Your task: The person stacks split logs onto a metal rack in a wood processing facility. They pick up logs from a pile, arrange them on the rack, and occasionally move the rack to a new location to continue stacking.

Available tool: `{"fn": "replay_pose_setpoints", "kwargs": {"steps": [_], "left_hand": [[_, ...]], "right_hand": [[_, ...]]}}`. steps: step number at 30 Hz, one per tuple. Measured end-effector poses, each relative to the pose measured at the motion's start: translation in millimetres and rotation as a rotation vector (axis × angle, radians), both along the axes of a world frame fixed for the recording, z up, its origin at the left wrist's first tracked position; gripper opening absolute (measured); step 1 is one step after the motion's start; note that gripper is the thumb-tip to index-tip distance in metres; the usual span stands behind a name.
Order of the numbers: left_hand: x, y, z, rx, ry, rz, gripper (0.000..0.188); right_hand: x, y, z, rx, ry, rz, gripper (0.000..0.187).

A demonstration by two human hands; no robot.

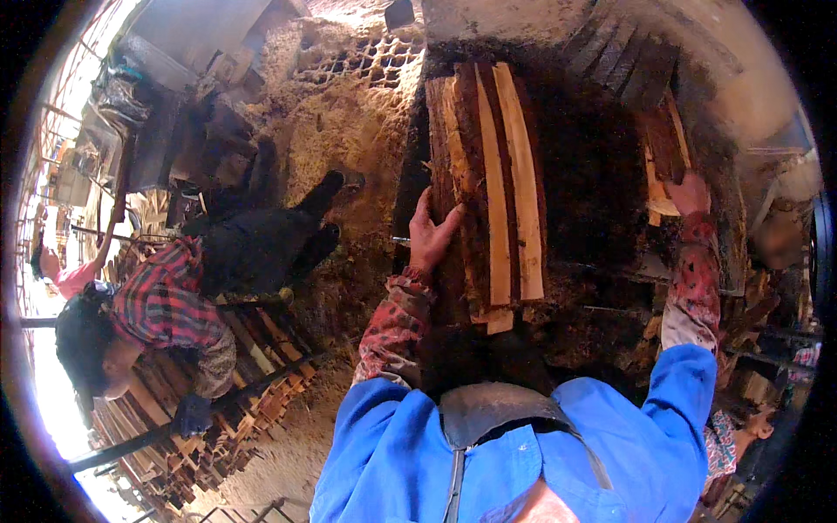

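Several long wooden slabs (526,200) with dark bark edges and pale sawn strips lie side by side on a dark surface in front of me. My left hand (432,234) is at their left edge, thumb and fingers spread apart, the thumb against the bark. Off to the right, my right hand (690,193) is closed on the near end of a shorter bark-edged slab (670,144). Its fingertips are partly hidden. Reddish patterned sleeves cover both forearms.
At left, a person in a red checked shirt (166,283) bends over a stack of cut wood strips (253,349) behind a metal bar. Sawdust (349,122) covers the ground beyond. Another person in a patterned top (722,444) is at the lower right.
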State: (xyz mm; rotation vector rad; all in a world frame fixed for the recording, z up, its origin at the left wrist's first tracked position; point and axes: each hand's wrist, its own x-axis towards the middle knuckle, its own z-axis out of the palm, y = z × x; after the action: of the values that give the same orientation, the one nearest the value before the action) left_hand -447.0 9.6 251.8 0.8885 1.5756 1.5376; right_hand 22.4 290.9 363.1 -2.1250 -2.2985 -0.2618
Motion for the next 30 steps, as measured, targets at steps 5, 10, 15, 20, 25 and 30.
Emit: {"fn": "replay_pose_setpoints", "kwargs": {"steps": [5, 10, 15, 20, 25, 30], "left_hand": [[-3, 11, -37, 0.048, -0.049, 0.019, 0.074], [1, 12, -40, 0.072, 0.037, 0.031, 0.072], [5, 7, -49, 0.120, -0.077, 0.039, 0.069], [15, 21, -11, 0.043, 0.085, 0.022, 0.066], [12, 26, -9, 0.012, 0.120, 0.011, 0.073], [14, 29, -10, 0.038, 0.055, 0.017, 0.074]], "right_hand": [[26, -10, -27, 0.041, -0.017, 0.023, 0.039], [48, -83, -52, 0.250, 0.200, 0.150, 0.039], [-68, -151, 5, -0.050, 0.251, -0.067, 0.036], [-107, -206, 24, 0.296, 0.425, 0.026, 0.036], [-155, -259, 36, 0.081, 0.873, -0.048, 0.028], [-159, -288, 51, 0.122, 0.936, -0.179, 0.024]]}}
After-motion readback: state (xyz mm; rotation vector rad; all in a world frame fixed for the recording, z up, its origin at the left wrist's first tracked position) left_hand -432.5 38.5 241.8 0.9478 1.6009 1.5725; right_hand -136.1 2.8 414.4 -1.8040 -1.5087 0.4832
